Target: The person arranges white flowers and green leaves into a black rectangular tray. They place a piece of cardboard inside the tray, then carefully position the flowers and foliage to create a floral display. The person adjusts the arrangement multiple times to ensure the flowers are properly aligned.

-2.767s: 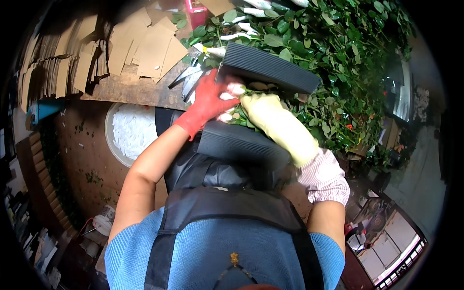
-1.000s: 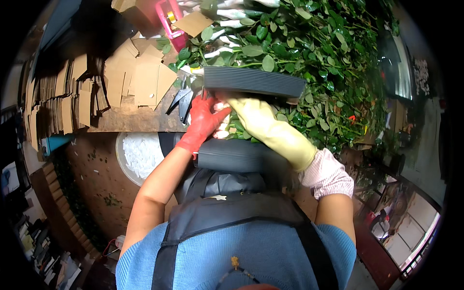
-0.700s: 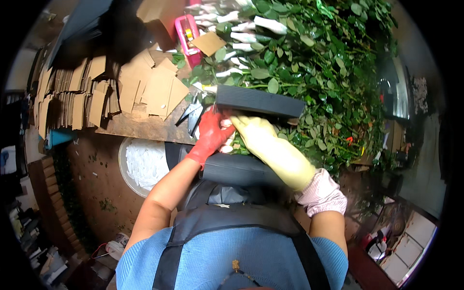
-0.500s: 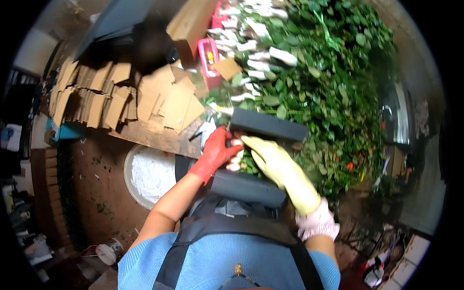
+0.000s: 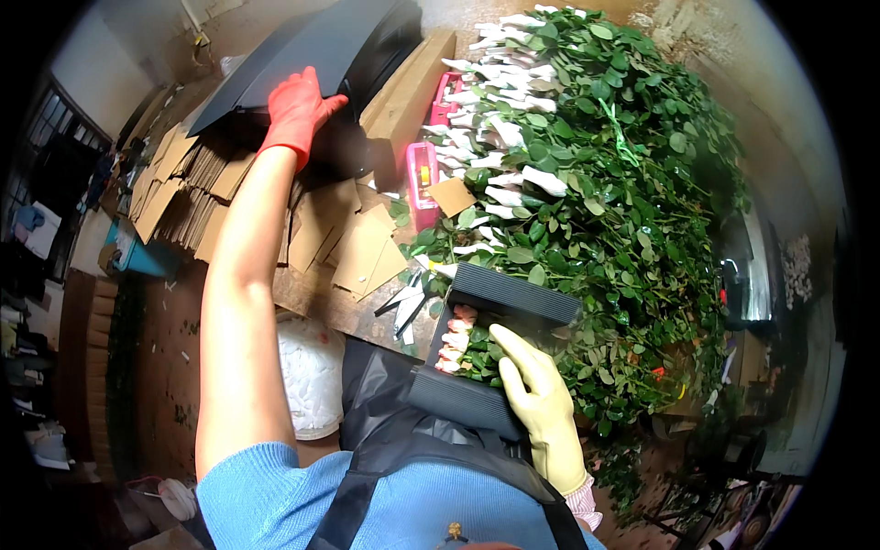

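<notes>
My left hand (image 5: 298, 110), in a red rubber glove, reaches far forward on the left. Its fingers are spread over the near edge of a stack of dark sheets (image 5: 307, 55). My right hand (image 5: 539, 390), in a pale yellow glove, lies with fingers stretched out over green rose stems and leaves. Beside those fingertips, a row of pale pink rose heads (image 5: 455, 339) sits in a black trough with ridged padded sides (image 5: 516, 293). The trough is in front of my body at the table's near edge. The right hand's thumb side touches the leaves.
Rose stems with white-wrapped heads (image 5: 543, 181) are piled at the right. Cardboard pieces (image 5: 371, 252) and cardboard stacks (image 5: 188, 170) lie on the left. Scissors (image 5: 408, 302) rest near the trough. A pink tape dispenser (image 5: 423, 174) stands behind; a white bucket (image 5: 312, 376) holds white scraps.
My left hand has left the rose heads and moved forward and left to the dark sheets. My right hand has drawn back toward me, uncovering the rose heads. The view has shifted.
</notes>
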### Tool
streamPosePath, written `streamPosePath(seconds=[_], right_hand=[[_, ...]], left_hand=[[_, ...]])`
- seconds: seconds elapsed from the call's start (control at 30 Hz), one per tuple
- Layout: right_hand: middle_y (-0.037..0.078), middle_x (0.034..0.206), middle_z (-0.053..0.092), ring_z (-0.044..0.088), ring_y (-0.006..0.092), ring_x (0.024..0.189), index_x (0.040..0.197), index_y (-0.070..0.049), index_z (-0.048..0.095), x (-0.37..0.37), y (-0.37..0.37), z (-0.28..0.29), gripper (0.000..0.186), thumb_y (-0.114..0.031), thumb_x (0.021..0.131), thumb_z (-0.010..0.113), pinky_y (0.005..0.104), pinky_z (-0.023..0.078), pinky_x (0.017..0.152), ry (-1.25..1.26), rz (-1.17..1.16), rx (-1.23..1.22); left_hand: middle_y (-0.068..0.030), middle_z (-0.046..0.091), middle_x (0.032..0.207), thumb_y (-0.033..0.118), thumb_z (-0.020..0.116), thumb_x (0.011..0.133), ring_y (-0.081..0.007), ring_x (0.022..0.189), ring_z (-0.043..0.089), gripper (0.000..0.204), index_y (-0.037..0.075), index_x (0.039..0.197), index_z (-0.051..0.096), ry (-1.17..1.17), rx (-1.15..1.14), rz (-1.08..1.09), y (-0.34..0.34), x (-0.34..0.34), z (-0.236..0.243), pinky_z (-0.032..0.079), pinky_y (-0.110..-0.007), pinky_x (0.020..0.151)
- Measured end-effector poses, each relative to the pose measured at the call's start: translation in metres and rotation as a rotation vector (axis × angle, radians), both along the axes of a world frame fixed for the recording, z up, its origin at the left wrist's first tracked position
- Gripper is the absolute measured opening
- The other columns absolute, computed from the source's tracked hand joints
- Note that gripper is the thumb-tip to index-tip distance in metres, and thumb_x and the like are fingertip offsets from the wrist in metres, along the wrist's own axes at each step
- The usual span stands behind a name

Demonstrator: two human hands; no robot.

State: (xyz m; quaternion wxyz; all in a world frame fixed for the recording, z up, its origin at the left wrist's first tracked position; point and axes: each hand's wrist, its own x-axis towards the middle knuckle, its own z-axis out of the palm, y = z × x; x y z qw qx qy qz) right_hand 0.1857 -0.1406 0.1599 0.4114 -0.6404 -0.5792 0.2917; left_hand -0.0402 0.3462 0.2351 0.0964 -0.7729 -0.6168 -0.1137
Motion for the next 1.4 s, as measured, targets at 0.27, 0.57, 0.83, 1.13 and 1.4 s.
streamPosePath(seconds=[0.27, 0.57, 0.83, 1.13, 1.4], right_hand=[[0.024, 0.138, 0.069, 0.068, 0.0336, 0.126, 0.144, 0.003, 0.06, -0.006, 0.025, 0.02, 0.045, -0.003, 0.099, 0.061, 0.0387, 0.051, 0.111, 0.084, 0.108, -0.025], [0.009, 0.121, 0.076, 0.072, 0.0179, 0.101, 0.13, 0.002, 0.07, 0.042, 0.035, -0.035, 0.06, -0.047, 0.096, 0.08, 0.0303, 0.056, 0.09, 0.262, -0.327, -0.365], [0.003, 0.109, 0.076, 0.066, 0.012, 0.094, 0.124, -0.004, 0.075, 0.077, -0.03, -0.114, 0.033, -0.025, 0.098, 0.08, 0.0278, 0.054, 0.085, 0.421, -0.408, -0.6], [0.009, 0.086, 0.077, 0.072, 0.028, 0.077, 0.11, -0.008, 0.077, 0.061, 0.012, -0.054, 0.025, -0.03, 0.098, 0.074, 0.0406, 0.058, 0.074, -0.245, 0.129, -0.428], [0.013, 0.095, 0.076, 0.074, 0.0377, 0.089, 0.103, -0.011, 0.071, 0.031, 0.06, -0.1, 0.015, -0.023, 0.096, 0.069, 0.0488, 0.059, 0.078, -0.633, 0.766, -0.684]], left_hand=[[-0.0185, 0.073, 0.125, 0.012, 0.058, 0.108, -0.0379, 0.106, 0.072, 0.028, 0.008, 0.132, 0.071, -0.738, 0.715, -0.743, -0.102, 0.0, 0.032, 0.057, -0.04, 0.087], [-0.0135, 0.067, 0.139, 0.034, 0.079, 0.088, -0.0322, 0.112, 0.07, 0.057, 0.011, 0.138, 0.066, -0.434, -0.165, -1.437, -0.337, 0.034, -0.09, 0.058, -0.045, 0.091], [0.0046, 0.062, 0.084, 0.032, 0.074, 0.101, -0.0062, 0.075, 0.051, 0.028, 0.004, 0.104, 0.074, -1.041, -1.436, -0.105, -0.329, 0.022, -0.205, 0.043, -0.025, 0.069], [-0.006, 0.065, 0.077, 0.041, 0.072, 0.101, -0.0229, 0.068, 0.058, 0.034, 0.008, 0.092, 0.076, -0.522, -1.173, -0.252, -0.312, 0.02, -0.227, 0.048, -0.039, 0.067], [-0.0106, 0.068, 0.125, 0.034, 0.063, 0.099, -0.0331, 0.108, 0.069, 0.039, 0.011, 0.131, 0.066, -0.155, -0.427, -1.389, -0.309, 0.057, -0.193, 0.055, -0.047, 0.092]])
